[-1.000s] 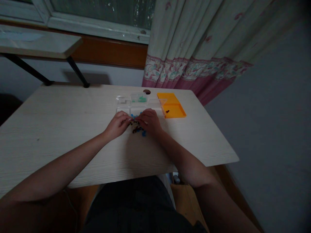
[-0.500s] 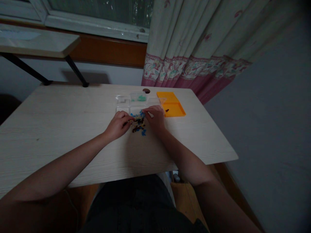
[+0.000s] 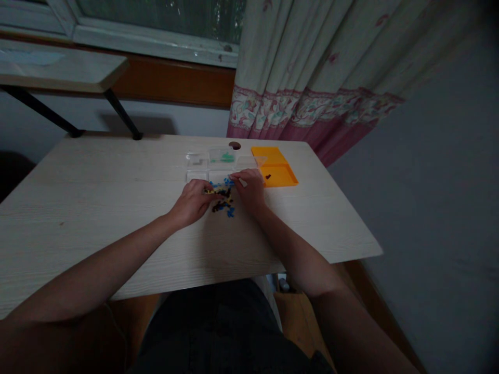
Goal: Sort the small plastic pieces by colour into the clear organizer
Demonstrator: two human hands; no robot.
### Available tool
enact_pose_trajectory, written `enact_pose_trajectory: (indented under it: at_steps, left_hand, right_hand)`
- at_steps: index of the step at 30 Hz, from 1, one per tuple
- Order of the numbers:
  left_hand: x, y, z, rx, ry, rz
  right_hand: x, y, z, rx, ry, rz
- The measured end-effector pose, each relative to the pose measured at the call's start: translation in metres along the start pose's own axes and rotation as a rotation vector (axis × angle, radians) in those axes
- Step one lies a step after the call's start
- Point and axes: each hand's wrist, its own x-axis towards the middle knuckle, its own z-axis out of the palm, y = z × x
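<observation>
Picking-over step, seemingly: left hand (image 3: 192,202) at mixed pieces (image 3: 227,192), right hand (image 3: 250,188) beside clear box (image 3: 218,170); can't tell either grip. Next needs light pinch.

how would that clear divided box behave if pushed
Being low and wide, the clear divided box would probably slide rather than tip. It looks thin and see-through, so likely light, and the green pieces inside might shift.
</observation>
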Motion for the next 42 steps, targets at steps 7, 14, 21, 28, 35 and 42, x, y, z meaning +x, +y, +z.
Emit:
enact_pose_trajectory:
  at_steps: [7, 14, 21, 28, 35, 42]
  left_hand:
    - [0.0003, 0.0013, 0.0031, 0.073, -0.025, 0.017]
    - [0.0001, 0.0032, 0.0018, 0.066, -0.010, -0.012]
    - [0.0010, 0.0053, -0.0005, 0.001, 0.015, -0.079]
    - [0.0005, 0.0056, -0.0009, 0.040, 0.006, -0.090]
    - [0.0012, 0.0048, -0.0002, 0.065, 0.002, -0.099]
    - [0.0014, 0.0074, -0.0024, 0.042, -0.008, -0.090]
  right_hand:
    - [-0.0003, 0.0008, 0.0009, 0.010, 0.010, -0.018]
    - [-0.0004, -0.0020, -0.0007, 0.003, 0.006, -0.026]
    - [-0.0002, -0.0006, -0.0004, -0.006, -0.007, -0.013]
    - [0.0000, -0.0020, -0.0006, -0.001, -0.002, 0.002]
    - [-0.0002, -0.0018, -0.0016, 0.008, -0.022, 0.005]
    - [-0.0001, -0.0009, -0.0010, 0.006, -0.011, -0.003]
